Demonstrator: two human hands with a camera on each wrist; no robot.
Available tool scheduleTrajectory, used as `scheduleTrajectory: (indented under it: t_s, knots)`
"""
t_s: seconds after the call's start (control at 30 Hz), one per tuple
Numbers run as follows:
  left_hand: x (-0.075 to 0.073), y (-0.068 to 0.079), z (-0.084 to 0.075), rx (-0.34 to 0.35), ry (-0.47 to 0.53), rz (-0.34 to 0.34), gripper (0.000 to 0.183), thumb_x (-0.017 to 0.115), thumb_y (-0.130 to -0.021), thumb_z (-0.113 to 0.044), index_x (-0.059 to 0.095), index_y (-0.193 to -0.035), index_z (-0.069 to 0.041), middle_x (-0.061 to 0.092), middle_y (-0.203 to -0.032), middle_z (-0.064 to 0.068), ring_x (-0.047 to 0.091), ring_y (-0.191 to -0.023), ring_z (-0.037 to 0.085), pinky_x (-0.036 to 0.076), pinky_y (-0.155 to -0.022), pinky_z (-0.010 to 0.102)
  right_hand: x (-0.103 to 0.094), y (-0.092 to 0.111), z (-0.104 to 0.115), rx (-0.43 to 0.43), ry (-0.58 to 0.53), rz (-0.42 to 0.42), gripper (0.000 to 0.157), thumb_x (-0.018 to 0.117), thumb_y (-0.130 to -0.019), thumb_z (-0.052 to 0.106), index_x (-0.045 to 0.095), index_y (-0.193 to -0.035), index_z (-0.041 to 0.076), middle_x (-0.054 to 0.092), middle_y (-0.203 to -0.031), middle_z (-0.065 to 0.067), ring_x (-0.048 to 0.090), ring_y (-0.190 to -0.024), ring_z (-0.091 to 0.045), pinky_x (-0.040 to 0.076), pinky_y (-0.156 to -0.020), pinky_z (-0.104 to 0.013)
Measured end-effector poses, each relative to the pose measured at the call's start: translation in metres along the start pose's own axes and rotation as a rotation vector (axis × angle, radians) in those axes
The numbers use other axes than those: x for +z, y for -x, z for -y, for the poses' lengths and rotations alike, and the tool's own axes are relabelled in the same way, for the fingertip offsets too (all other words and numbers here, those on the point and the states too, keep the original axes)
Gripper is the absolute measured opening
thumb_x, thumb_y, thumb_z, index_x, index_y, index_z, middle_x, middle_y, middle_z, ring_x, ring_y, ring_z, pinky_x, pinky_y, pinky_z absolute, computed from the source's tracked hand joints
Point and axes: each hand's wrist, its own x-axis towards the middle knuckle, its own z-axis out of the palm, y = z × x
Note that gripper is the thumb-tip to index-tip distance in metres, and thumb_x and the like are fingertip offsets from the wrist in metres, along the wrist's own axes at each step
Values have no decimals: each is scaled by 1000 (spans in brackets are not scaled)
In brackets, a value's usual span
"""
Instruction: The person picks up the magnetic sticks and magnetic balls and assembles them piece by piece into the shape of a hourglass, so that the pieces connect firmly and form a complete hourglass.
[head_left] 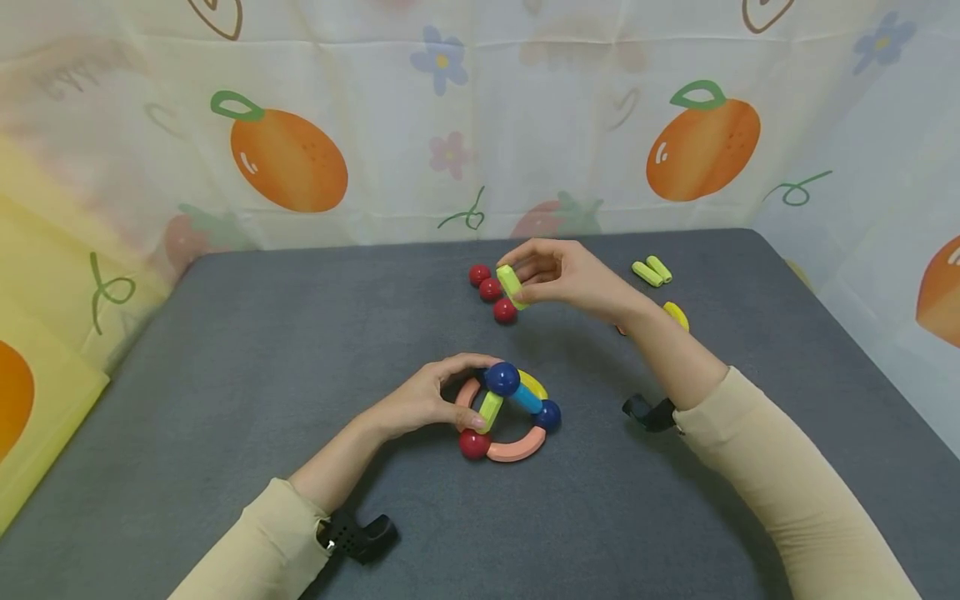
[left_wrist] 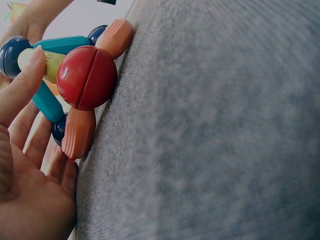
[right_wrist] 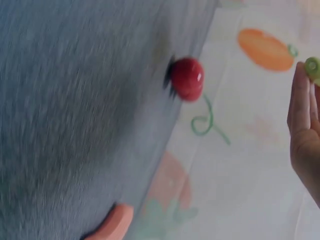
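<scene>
My left hand (head_left: 429, 398) holds a frame of toy building sticks and balls on the table, its thumb against an upright yellow-green stick (head_left: 491, 411). A dark blue ball (head_left: 502, 378) tops the frame. At its base are a red ball (left_wrist: 87, 77), another dark blue ball (head_left: 549, 415) and curved orange (head_left: 517, 447) and yellow sticks. A light blue stick (head_left: 528, 398) slopes between the blue balls. Raised above the table, my right hand (head_left: 566, 273) pinches a loose yellow-green stick (head_left: 509, 285) between thumb and fingers. The left fingertips are partly hidden behind the frame in the head view.
Several red balls (head_left: 491, 289) lie behind the frame, near the raised hand. Two yellow-green sticks (head_left: 652, 271) are at the back right. A curved yellow stick (head_left: 677, 315) and an orange piece are partly covered by my right forearm. A fruit-print curtain (head_left: 487, 108) hangs behind the grey table (head_left: 300, 325).
</scene>
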Motion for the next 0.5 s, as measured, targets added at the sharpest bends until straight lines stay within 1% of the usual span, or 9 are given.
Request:
scheduleTrajectory:
  t_s: [0.17,0.27,0.33,0.4,0.5]
  knots:
    - [0,0,0,-3,3,3,66,83,-79,-20,55,-139,-23,56,-143,0,46,-134,20,35,-114,46,16,2,7,-32,-100,133,39,71,-89,9,61,-126,8,70,-112,-11,69,-102,-21,58,-86,-37]
    - [0,0,0,-9,11,8,66,82,-79,-21,54,-139,-22,55,-144,1,45,-135,22,34,-115,47,25,3,10,-48,-130,205,40,70,-88,7,60,-127,7,69,-111,-8,69,-101,-21,59,-86,-38]
    - [0,-1,0,-20,18,11,67,82,-79,-22,53,-139,-21,54,-145,2,43,-137,23,32,-116,50,31,4,11,-58,-153,248,42,70,-88,5,59,-128,7,69,-111,-9,69,-100,-22,59,-85,-38]
    - [0,-1,0,-30,21,11,68,82,-79,-22,52,-141,-19,53,-146,2,40,-141,23,28,-119,53,36,5,12,-67,-165,279,43,70,-88,5,58,-129,7,69,-111,-11,70,-100,-23,59,-84,-37]
    - [0,0,-1,-56,21,4,72,83,-79,-21,50,-143,-17,52,-148,4,39,-143,24,26,-121,55,42,6,12,-74,-174,309,44,70,-87,4,57,-130,6,69,-114,-14,70,-101,-25,58,-86,-37]
